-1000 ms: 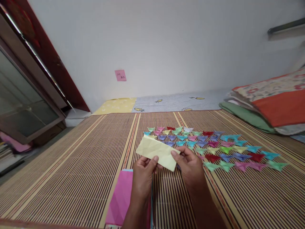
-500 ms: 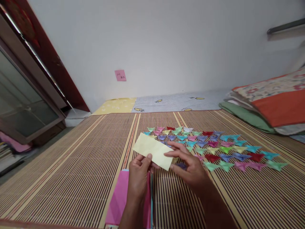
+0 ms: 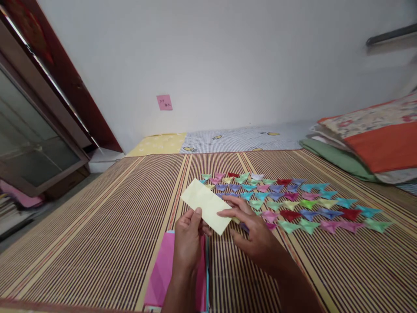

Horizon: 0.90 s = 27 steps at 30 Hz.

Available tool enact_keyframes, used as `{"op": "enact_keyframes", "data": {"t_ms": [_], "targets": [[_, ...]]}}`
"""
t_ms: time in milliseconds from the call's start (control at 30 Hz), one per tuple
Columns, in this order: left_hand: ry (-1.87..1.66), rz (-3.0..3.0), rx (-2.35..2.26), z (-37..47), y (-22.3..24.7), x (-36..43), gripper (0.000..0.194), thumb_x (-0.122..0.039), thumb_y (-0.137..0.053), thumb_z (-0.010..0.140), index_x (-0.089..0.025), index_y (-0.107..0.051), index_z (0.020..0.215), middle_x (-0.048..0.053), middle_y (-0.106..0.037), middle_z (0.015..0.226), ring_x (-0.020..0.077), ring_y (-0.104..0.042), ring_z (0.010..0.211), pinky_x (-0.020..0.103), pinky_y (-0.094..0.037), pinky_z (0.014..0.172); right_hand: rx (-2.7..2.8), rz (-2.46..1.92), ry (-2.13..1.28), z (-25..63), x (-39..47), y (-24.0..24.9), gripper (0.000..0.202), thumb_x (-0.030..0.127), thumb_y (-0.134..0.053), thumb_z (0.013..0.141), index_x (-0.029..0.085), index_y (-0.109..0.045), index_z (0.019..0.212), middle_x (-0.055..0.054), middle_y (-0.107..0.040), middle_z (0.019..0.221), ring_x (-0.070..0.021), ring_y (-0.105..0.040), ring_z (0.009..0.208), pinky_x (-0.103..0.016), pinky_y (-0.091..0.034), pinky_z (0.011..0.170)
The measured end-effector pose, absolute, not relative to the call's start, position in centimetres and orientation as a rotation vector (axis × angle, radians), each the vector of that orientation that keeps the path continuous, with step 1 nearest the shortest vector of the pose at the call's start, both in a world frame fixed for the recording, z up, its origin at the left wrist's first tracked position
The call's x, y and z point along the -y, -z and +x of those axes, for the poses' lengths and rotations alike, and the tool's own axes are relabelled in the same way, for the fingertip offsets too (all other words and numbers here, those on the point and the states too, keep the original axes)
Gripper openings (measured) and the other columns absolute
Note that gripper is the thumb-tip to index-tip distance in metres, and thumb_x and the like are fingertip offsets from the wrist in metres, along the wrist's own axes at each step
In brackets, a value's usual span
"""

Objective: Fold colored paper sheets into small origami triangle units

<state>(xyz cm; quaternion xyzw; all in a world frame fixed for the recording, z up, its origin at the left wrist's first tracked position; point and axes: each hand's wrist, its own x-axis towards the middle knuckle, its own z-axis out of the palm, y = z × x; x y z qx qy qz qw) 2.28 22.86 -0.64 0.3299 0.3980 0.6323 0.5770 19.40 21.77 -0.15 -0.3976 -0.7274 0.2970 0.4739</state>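
1. A pink paper stack is lying below the left grip.
2. The left grip is pinching the yellow paper along its lower edge.
3. The right grip is touching the paper's right end; whether it is clasping, I cannot tell.
4. Folded paper pieces are resting beyond the right grip.

Pink square note, left of centre in the upper half of the frame, fixed to the pale wall. It carries two short groups of dark handwriting, the second lower and further right. The strokes appear too small and blurred for any wording to be read.
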Motion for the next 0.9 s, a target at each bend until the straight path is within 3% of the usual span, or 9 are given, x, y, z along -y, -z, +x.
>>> {"op": "enact_keyframes", "data": {"t_ms": [100,333,500,667,900], "targets": [[-1.461,0.691,-0.866,2.3,0.3,-22.9,0.042,-0.037,-0.090,0.069,-0.008,-0.075,0.096,-0.001,-0.066,0.060,0.0061,-0.049,0.044,0.016,-0.043,0.044,1.738,-0.963,-0.663,18.7,-22.0,0.5,0.040,0.004,-0.061,0.081,0.028,-0.075,0.110,-0.007,-0.053,0.145,-0.0262,-0.053,0.134,-0.045,-0.043,0.112],[-1.481,0.614,-0.841,2.5,-0.2,-22.7,0.039,-0.033,-0.093,0.063,-0.008,-0.077,0.089,0.005,-0.073,0.072,0.0089,-0.057,0.054,0.018,-0.047,0.049,1.618,-0.937,-0.599,18.1,-22.1,0.5,0.013,0.020,-0.064,0.092,0.025,-0.076,0.089,-0.009,-0.067,0.121,-0.0265,-0.064,0.116,-0.041,-0.050,0.098],[-1.488,0.686,-0.799,3.2,-0.1,-22.5,0.036,-0.036,-0.090,0.069,-0.011,-0.080,0.092,0.009,-0.078,0.086,0.0138,-0.066,0.068,0.020,-0.053,0.058,1.421,-1.035,-0.611,17.4,-22.1,0.5,0.016,0.028,-0.062,0.094,0.022,-0.066,0.080,-0.008,-0.070,0.107,-0.0257,-0.067,0.103,-0.036,-0.051,0.087],[-1.464,0.771,-0.832,3.4,0.7,-22.6,0.033,-0.028,-0.090,0.069,-0.013,-0.081,0.097,0.007,-0.079,0.083,0.0094,-0.062,0.059,0.018,-0.051,0.059,1.333,-1.088,-0.676,16.5,-21.9,0.5,0.016,0.029,-0.061,0.093,0.022,-0.063,0.079,-0.001,-0.067,0.076,-0.0193,-0.064,0.071,-0.027,-0.049,0.065],[-1.514,0.624,-0.842,3.8,0.0,-22.5,0.035,-0.031,-0.095,0.059,-0.010,-0.080,0.083,0.006,-0.077,0.073,0.0066,-0.058,0.051,0.015,-0.049,0.051,1.297,-1.160,-0.666,16.1,-21.8,0.8,0.020,0.032,-0.063,0.091,0.022,-0.061,0.074,0.001,-0.064,0.066,-0.0171,-0.059,0.060,-0.027,-0.043,0.057]]}}
